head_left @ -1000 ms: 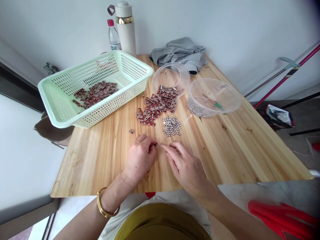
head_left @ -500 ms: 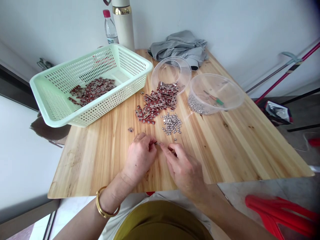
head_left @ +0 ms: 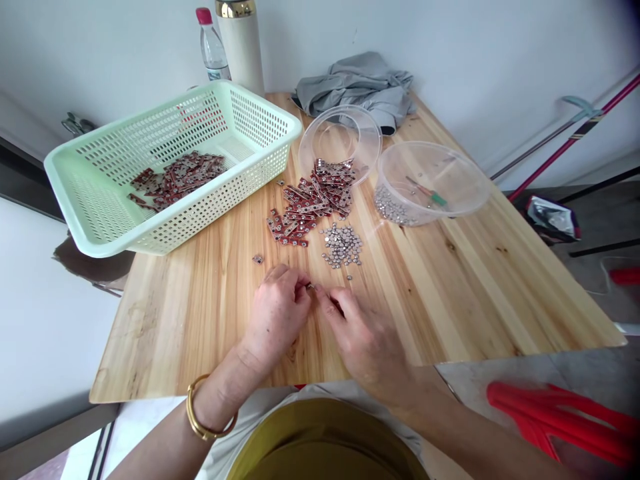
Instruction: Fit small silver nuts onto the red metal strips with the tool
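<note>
My left hand (head_left: 281, 303) is closed in a pinch around a small dark piece (head_left: 310, 286), mostly hidden by the fingers. Facing it, my right hand (head_left: 363, 333) has its fingers pressed together, their tips at the end of that piece; whether they grip anything of their own is too small to tell. Just beyond the hands lies a pile of small silvery round parts (head_left: 343, 245). Behind that is a heap of reddish-brown strips with metal dots (head_left: 313, 203). One small loose piece (head_left: 257, 259) rests left of the piles.
A pale green basket (head_left: 167, 230) with more strips stands at the left. Right of the heap are a clear tub (head_left: 400, 180) with silvery parts and a green-handled tool (head_left: 437, 199), and a clear lid (head_left: 307, 143). Behind are grey cloth (head_left: 355, 87), a bottle (head_left: 214, 53) and a flask (head_left: 243, 50).
The view has shifted slightly, so the table items appear a little further left and higher. Both hands keep nearly the same pose, fingertips still close together at the small piece.
</note>
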`<state>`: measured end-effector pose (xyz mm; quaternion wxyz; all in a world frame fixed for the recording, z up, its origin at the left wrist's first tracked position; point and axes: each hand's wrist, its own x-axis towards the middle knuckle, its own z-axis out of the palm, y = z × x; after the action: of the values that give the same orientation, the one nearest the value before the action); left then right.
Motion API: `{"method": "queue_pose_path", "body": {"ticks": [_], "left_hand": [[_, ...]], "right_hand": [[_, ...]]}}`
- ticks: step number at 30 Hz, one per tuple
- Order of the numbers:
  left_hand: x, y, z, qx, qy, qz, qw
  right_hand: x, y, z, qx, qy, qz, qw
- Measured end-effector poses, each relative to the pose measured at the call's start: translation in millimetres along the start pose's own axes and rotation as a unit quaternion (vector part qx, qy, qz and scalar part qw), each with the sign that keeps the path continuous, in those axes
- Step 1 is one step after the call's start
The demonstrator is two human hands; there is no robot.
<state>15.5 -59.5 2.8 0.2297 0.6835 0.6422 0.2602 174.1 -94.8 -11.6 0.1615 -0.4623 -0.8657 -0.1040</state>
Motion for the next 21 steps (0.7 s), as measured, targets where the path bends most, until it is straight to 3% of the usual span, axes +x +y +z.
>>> {"method": "queue_pose_path", "body": {"ticks": [5,9,21], "left_hand": [[-0.4,-0.7,-2.1,0.000,0.003,0.005,1.000],[-0.2,0.9,-3.5,0.009,0.002,-0.006,1.000],[-1.6,2.5,-2.5,0.015,0.014,-0.013,1.000]], "right_hand": [[0.9,1.4,-0.3,0.009,-0.019,0.010,1.000],[-1.8,3.7,2.7,0.064,0.007,0.047,0.997],[0.8,1.0,2.0,0.010,-0.009,0.009,1.000]]}}
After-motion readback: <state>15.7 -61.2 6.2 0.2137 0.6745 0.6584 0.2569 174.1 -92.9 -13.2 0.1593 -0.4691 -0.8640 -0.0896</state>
